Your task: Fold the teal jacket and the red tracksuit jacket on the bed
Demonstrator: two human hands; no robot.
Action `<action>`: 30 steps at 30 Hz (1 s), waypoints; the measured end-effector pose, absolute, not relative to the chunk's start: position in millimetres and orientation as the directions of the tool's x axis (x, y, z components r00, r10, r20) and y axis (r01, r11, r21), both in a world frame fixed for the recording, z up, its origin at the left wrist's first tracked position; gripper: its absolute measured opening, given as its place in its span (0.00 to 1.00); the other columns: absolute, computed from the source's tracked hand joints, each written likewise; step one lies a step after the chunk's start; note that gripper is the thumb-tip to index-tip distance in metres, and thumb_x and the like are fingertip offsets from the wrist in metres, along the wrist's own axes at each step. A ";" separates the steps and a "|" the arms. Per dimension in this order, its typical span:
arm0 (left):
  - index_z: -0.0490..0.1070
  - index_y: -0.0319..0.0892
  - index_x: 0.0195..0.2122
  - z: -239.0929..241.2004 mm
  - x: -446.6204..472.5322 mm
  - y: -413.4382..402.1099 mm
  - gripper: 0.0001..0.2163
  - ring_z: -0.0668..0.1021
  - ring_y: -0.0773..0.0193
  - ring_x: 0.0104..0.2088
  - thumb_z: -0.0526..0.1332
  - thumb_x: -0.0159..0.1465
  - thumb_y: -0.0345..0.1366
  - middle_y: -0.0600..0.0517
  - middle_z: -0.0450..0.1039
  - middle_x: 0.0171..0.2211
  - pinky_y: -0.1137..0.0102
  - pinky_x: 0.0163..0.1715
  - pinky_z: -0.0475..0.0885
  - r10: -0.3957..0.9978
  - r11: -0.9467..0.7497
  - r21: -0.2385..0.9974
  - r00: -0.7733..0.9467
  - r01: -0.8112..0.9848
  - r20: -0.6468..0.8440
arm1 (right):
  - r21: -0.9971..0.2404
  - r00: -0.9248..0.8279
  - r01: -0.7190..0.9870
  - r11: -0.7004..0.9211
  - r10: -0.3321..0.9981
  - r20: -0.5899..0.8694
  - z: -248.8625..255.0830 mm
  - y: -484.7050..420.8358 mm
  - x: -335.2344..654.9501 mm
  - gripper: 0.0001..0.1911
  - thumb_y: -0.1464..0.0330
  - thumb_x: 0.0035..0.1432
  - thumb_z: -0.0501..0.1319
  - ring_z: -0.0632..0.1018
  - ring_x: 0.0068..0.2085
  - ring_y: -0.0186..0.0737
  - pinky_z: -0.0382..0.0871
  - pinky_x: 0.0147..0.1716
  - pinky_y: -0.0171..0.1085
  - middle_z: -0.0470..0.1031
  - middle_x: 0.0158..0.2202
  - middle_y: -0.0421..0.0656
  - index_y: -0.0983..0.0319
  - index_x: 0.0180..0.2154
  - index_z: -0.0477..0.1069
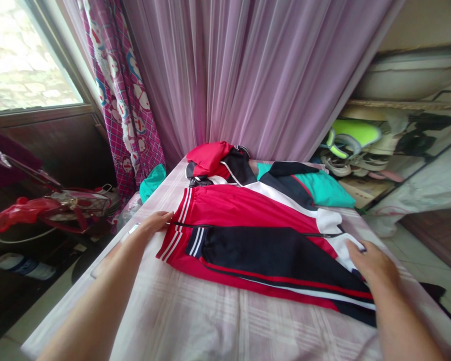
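A red, navy and white track jacket (255, 235) lies spread across the bed (195, 321), zipped, its striped hem toward the left. My left hand (156, 221) rests at the hem's edge, fingers curled against the red fabric. My right hand (372, 260) lies flat on the jacket's white and navy shoulder part, fingers stretched out. A second red and black garment (218, 160) is bunched at the far end of the bed, with a teal cloth (323, 188) beside it.
Purple curtains (255, 75) hang behind the bed, a patterned pink curtain (124, 110) by the window at left. A red bag (60, 205) sits on a stand at left. Shelves with shoes (353, 150) stand at right. A phone (115, 248) lies near the bed's left edge.
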State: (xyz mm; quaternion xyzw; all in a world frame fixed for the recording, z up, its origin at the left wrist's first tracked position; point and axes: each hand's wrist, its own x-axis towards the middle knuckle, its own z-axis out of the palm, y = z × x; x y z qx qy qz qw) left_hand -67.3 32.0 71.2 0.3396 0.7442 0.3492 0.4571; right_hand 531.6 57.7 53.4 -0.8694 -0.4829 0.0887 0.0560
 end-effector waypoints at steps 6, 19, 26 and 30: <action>0.78 0.42 0.32 72.4 -61.4 54.2 0.20 0.82 0.57 0.37 0.74 0.46 0.51 0.49 0.83 0.33 0.71 0.32 0.75 0.824 0.516 0.844 -0.358 0.149 -0.440 | -0.139 0.433 0.877 -0.460 0.882 -0.187 59.9 78.8 545.9 0.38 0.49 0.63 0.41 0.78 0.53 0.60 0.72 0.47 0.47 0.76 0.54 0.60 0.65 0.58 0.73; 0.76 0.42 0.31 71.2 -50.4 105.7 0.22 0.83 0.52 0.32 0.78 0.38 0.46 0.48 0.81 0.27 0.65 0.30 0.79 0.850 0.474 0.870 -0.328 0.135 -0.412 | -0.027 0.410 0.905 -0.424 0.888 -0.208 54.2 94.1 549.9 0.30 0.54 0.65 0.46 0.80 0.51 0.56 0.73 0.44 0.45 0.77 0.56 0.52 0.58 0.57 0.75; 0.73 0.42 0.28 65.9 -52.0 110.0 0.22 0.81 0.58 0.28 0.76 0.40 0.50 0.54 0.77 0.22 0.72 0.24 0.73 0.866 0.447 0.863 -0.354 0.234 -0.353 | -0.047 0.383 0.920 -0.390 0.917 -0.110 53.7 102.1 546.9 0.29 0.54 0.63 0.48 0.80 0.48 0.54 0.73 0.42 0.44 0.80 0.51 0.53 0.59 0.55 0.76; 0.75 0.42 0.30 69.5 -59.5 120.6 0.19 0.82 0.59 0.30 0.74 0.47 0.50 0.50 0.81 0.28 0.71 0.26 0.76 0.857 0.480 0.860 -0.300 0.172 -0.419 | -0.096 0.353 0.927 -0.363 0.930 -0.107 58.3 115.4 543.5 0.24 0.56 0.61 0.52 0.81 0.47 0.52 0.71 0.38 0.41 0.81 0.49 0.50 0.58 0.50 0.78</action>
